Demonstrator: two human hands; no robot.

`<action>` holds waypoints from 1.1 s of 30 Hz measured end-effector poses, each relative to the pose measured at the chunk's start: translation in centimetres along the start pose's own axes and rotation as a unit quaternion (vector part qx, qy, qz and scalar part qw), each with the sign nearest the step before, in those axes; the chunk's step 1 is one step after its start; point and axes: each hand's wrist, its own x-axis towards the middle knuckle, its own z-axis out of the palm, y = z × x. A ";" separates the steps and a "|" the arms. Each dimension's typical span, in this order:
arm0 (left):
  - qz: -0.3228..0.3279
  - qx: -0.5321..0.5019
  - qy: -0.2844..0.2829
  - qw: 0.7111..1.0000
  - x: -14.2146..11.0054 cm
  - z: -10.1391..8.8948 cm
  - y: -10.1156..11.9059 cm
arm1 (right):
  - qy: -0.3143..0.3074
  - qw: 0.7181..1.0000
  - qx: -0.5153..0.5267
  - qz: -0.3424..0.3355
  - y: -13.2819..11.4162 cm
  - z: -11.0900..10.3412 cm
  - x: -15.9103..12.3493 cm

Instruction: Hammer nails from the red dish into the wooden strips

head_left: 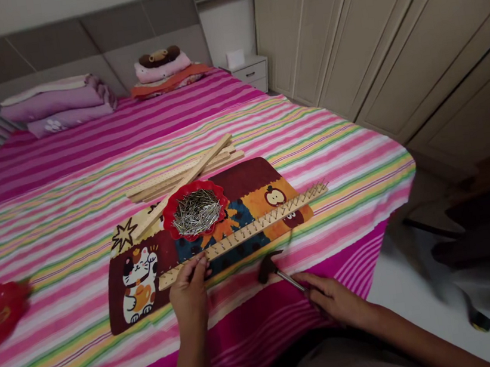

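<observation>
A long wooden strip (251,229) lies slantwise over a patterned mat (266,172), with a row of nails standing up along it. My left hand (189,284) is at the strip's near-left part, thumb and fingertips pinched together just at the end of the nail row. Whatever is between those fingertips is too small to make out. In my right hand (335,298) is the handle of a hammer (288,279), its dark head low beside the strip's near edge. Behind the strip, a red scalloped bowl (169,222) holds many loose nails (198,210).
Several wooden strips (198,168) lie piled behind the bowl, one crossing down to the mat. A red bag-like object (0,315) rests at the left on the striped bedspread (75,230). Folded bedding (63,102) sits near the headboard. Wardrobe doors (342,32) stand at the right.
</observation>
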 end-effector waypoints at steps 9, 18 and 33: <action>0.025 -0.014 0.019 0.999 -0.1 0.9 -0.9 | -0.010 0.998 -0.013 -0.058 -0.2 -0.1 -0.3; 0.106 0.113 0.051 0.987 -0.3 1.1 -2.0 | -0.016 0.987 -0.072 -0.140 -8.4 0.0 -0.1; 0.173 0.157 0.049 0.971 -0.5 1.1 -2.4 | -0.032 0.948 -0.210 -0.236 -13.0 1.4 2.8</action>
